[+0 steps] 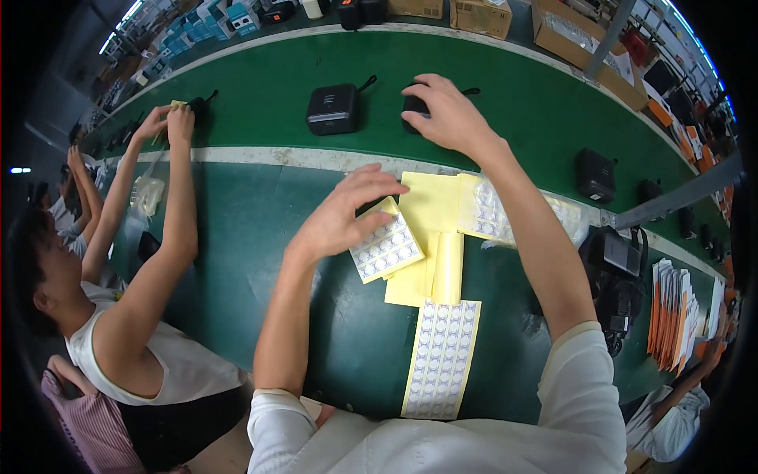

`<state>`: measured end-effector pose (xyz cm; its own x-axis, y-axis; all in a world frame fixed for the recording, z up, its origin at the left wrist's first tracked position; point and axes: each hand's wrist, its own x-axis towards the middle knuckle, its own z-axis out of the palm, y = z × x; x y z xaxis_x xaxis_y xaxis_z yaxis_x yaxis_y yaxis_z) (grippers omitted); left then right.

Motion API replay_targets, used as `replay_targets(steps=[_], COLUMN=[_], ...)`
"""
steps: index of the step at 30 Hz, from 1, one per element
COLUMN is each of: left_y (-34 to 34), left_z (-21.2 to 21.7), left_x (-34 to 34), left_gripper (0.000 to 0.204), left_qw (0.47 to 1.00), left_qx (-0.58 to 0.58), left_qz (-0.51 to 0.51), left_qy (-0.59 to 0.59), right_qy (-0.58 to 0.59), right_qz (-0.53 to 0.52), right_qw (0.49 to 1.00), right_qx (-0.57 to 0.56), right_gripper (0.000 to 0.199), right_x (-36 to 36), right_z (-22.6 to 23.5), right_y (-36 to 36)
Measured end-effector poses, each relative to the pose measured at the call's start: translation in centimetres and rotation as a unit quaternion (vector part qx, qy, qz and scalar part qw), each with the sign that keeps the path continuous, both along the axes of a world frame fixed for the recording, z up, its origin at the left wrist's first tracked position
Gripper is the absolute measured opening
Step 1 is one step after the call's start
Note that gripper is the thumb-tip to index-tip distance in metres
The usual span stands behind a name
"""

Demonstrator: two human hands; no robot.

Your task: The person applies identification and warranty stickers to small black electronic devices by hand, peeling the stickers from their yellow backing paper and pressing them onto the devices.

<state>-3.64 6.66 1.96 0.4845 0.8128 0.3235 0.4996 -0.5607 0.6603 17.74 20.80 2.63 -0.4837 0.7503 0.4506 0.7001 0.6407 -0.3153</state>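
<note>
My right hand [450, 114] reaches out over the green belt and closes on a black box-shaped device [410, 104] with a loop strap, which it mostly hides. My left hand [343, 212] is over a small stack of sticker sheets [387, 246], its thumb on the top sheet and its fingers stretched apart from the thumb. Under that stack lies yellow backing paper [430, 201]. A long sticker sheet [442, 359] with rows of round labels runs toward me, below a curled yellow sheet [444, 267]. Another black device [332, 109] stands on the belt, left of my right hand.
More sticker sheets in clear plastic [485, 209] lie beneath my right forearm. Black adapters with cables [616, 265] and orange-white packets [669, 316] are on the right, near a metal post [687, 189]. At left, a co-worker's hands [170, 122] handle another device. Cartons [482, 17] line the far side.
</note>
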Motion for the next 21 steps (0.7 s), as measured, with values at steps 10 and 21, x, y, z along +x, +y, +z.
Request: replay_targets(steps=[10,21], left_y=[-2.3,-3.0], left_z=[-1.7,-3.0], left_x=[-0.9,-1.8], left_gripper=[0.017,0.014], left_qw=[0.976,0.959], left_qx=[-0.078,0.192], left_qz=[0.201,0.188], left_qy=[-0.035,0.087], right_qy=[-0.03,-0.02], right_qz=[0.135,0.129], right_qw=[0.923,0.913], right_qx=[-0.36,-0.386], right_gripper=[0.031,0.024], right_x=[-2.5,-4.0], right_z=[1.6,0.2], right_y=[-8.9,-9.4])
